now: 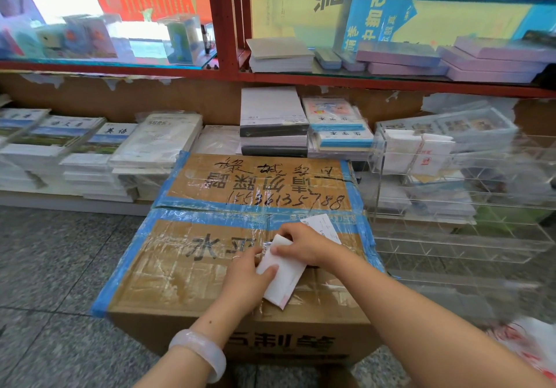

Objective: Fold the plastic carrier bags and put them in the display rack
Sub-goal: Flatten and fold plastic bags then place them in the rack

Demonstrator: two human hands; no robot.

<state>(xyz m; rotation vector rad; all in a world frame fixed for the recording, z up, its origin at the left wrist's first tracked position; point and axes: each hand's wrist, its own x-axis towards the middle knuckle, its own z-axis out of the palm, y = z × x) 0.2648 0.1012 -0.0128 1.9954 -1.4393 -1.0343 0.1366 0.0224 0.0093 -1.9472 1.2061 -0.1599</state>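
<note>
A white plastic carrier bag (282, 276), folded into a narrow strip with a little red print at its near end, lies on top of a taped cardboard box (192, 270). My left hand (246, 279) pinches the strip's left edge with thumb on top. My right hand (304, 245) grips its far end with curled fingers. To the right stands the clear acrylic display rack (451, 207), with several folded white bags (418, 153) in its top compartment.
More loose white and red carrier bags (523, 345) lie on the floor at the lower right. Stacks of books and notebooks (99, 153) line the low shelf behind the box. A red-framed glass shelf (222, 27) rises above. Grey tiled floor (54, 267) spreads to the left.
</note>
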